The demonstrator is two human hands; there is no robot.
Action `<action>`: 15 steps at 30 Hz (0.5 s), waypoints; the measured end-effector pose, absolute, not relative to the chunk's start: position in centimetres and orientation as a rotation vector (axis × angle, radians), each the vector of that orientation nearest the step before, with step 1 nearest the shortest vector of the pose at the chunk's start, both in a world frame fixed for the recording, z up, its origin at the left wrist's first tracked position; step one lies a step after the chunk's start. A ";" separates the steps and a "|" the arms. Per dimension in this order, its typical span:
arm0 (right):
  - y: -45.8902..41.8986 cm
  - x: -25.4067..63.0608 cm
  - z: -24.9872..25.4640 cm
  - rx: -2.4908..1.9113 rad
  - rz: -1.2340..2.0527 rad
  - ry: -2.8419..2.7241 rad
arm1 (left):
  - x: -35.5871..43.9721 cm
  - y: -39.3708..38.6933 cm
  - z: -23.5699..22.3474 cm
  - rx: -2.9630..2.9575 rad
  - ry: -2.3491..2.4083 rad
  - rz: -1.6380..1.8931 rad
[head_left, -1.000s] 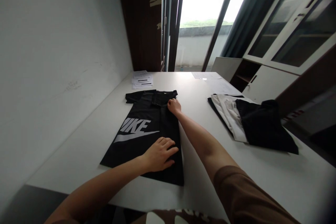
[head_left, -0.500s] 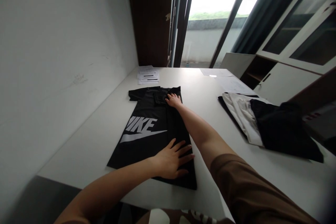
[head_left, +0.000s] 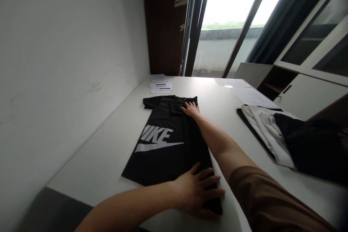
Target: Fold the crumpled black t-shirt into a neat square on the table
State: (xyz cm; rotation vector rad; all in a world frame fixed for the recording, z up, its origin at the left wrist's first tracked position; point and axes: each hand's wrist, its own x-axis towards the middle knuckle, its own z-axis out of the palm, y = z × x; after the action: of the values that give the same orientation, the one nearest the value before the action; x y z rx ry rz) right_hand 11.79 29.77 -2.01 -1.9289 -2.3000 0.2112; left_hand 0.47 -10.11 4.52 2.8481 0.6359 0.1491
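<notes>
- The wall [head_left: 76,79] rises left of the shirt.
- Papers [head_left: 160,85] lie beyond the shirt's far left end.
- The black shirt [head_left: 168,159] lies flat on the table [head_left: 106,159], lettering up.
- Your right hand [head_left: 191,109] rests on the shirt's far end, fingers slightly spread.
- Your left hand [head_left: 196,192] covers the shirt's near right corner, fingers wide apart, some tips past its edge.
- Clothes [head_left: 301,145] lie well right of the shirt.

The table [head_left: 108,148] (white) bears a black shirt [head_left: 171,161], papers [head_left: 161,85] and piled clothes [head_left: 299,145].
</notes>
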 end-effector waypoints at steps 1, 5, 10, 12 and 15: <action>30.1 12.0 -2.0 -1.931 0.221 -2.302 | 0.5 -10.1 4.4 2.854 0.632 0.136; 31.6 12.8 -2.2 -1.950 0.257 -2.289 | 0.8 -9.8 4.0 2.846 0.632 0.084; 33.9 13.3 -2.9 -1.948 0.260 -2.274 | 1.3 -9.5 3.5 2.862 0.632 0.023; 34.5 13.3 -3.0 -1.951 0.266 -2.263 | 1.4 -9.4 3.5 2.881 0.627 0.019; 34.9 13.4 -3.2 -1.936 0.267 -2.233 | 1.4 -9.3 3.5 2.896 0.624 0.017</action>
State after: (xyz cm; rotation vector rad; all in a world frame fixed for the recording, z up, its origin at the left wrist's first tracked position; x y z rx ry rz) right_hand 13.36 34.92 -3.19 -1.9356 -2.2328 0.2674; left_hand 1.36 -9.34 3.55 2.8963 0.6236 0.0168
